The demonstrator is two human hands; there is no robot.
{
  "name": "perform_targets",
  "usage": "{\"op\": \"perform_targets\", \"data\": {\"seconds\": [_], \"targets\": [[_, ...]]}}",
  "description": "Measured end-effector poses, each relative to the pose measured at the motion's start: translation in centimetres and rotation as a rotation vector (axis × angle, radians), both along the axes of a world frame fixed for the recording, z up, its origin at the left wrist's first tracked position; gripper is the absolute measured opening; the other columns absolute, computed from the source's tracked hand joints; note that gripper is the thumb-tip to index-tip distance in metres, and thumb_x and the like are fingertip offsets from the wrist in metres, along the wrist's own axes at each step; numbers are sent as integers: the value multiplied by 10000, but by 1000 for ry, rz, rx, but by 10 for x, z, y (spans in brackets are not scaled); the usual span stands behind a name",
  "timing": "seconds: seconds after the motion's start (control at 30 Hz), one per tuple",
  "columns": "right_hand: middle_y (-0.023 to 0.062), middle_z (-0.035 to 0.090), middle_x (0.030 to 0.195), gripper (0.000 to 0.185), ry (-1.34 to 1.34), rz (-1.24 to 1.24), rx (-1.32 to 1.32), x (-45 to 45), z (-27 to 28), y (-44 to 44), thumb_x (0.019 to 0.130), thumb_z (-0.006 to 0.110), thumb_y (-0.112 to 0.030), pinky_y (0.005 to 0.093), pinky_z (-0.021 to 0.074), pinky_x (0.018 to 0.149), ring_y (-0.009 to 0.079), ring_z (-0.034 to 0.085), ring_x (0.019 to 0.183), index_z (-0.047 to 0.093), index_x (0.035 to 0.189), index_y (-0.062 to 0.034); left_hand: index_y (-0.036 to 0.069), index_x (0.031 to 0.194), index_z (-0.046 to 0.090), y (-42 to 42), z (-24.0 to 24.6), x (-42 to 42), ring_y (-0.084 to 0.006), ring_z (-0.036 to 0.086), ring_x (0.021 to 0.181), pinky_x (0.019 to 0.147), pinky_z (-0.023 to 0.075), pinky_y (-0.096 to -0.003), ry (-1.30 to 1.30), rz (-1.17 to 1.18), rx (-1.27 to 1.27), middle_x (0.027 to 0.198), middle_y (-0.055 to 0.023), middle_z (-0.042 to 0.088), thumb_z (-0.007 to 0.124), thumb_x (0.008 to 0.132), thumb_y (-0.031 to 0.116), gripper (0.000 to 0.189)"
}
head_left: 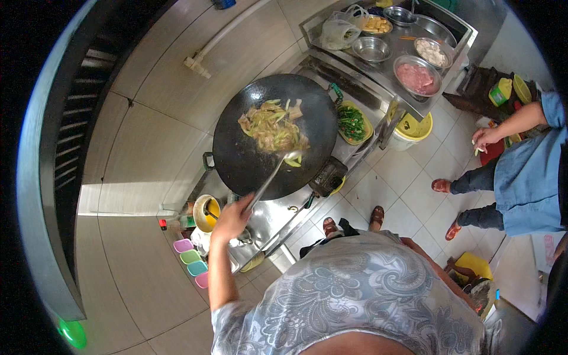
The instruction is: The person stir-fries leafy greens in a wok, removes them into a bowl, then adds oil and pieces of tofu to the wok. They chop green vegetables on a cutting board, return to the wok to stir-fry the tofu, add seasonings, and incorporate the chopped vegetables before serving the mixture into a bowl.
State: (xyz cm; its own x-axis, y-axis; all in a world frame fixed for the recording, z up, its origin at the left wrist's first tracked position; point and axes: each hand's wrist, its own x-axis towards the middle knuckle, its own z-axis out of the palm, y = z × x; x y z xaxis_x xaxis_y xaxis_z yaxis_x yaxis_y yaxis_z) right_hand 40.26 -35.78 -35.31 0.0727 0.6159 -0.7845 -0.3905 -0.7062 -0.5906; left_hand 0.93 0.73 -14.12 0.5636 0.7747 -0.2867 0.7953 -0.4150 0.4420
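My left hand [231, 219] grips the long metal handle of a wok spatula or ladle [271, 178]. Its head rests inside a large black wok [239, 173], at the near edge of the food. Browned slices mixed with pale green vegetable pieces [275, 128] lie heaped in the middle of the wok. A few green slices [293, 160] sit apart, beside the utensil's head. My right forearm shows along my right side, but the hand is hidden behind my patterned shirt. Left of the wok, close to my left hand, stands a tub of yellow liquid [214, 207] with a dark-handled utensil in it.
Right of the wok is a yellow dish of green vegetables [353, 122]. A steel counter [377, 73] holds bowls of raw pink meat [416, 79] and pale pieces [430, 52]. A co-worker's hand [486, 137] holds small pale pieces. Colourful containers [196, 268] line the left wall.
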Motion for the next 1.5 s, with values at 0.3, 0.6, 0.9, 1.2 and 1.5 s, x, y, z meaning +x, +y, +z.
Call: {"op": "perform_targets", "data": {"seconds": [0.3,0.6,0.9,1.2,1.5], "targets": [[203,514,1280,432,-571,679,334,18,4,28,933,546,-315,377,452,954,328,545,1132,554,1260,-32,65,1283,558,55,-68,-4,-396,610,1035,873,486,-432,72,250,73,1082,-238,642,563,876,139,413],[185,558,1187,378,-595,799,355,-4,49,85,932,546,-303,375,448,944,326,533,1130,591,1203,-42,55,1347,503,94,-117,84,-120,486,377,349,419,-313,-322,564,-266,619,-96,583,529,937,175,428],[186,564,1169,419,-201,204,143,6,56,45,926,578,-350,393,414,991,330,514,1167,587,1215,-47,110,1335,524,-5,-15,-19,-383,592,1093,919,471,-409,96,24,-142,1133,-251,610,569,864,128,473],[180,613,1156,356,-456,927,648,1,48,126,956,532,-340,416,436,975,342,567,1108,609,1188,-82,22,1254,575,87,-93,70,-399,622,996,835,503,-434,-239,188,272,1065,-269,632,591,845,132,424],[154,641,1107,370,-168,609,233,0,43,102,977,493,-340,366,442,936,281,591,1054,616,1169,-49,120,1280,580,88,-94,12,-399,635,955,839,516,-440,-58,264,271,1039,-236,651,606,827,144,455]]}}
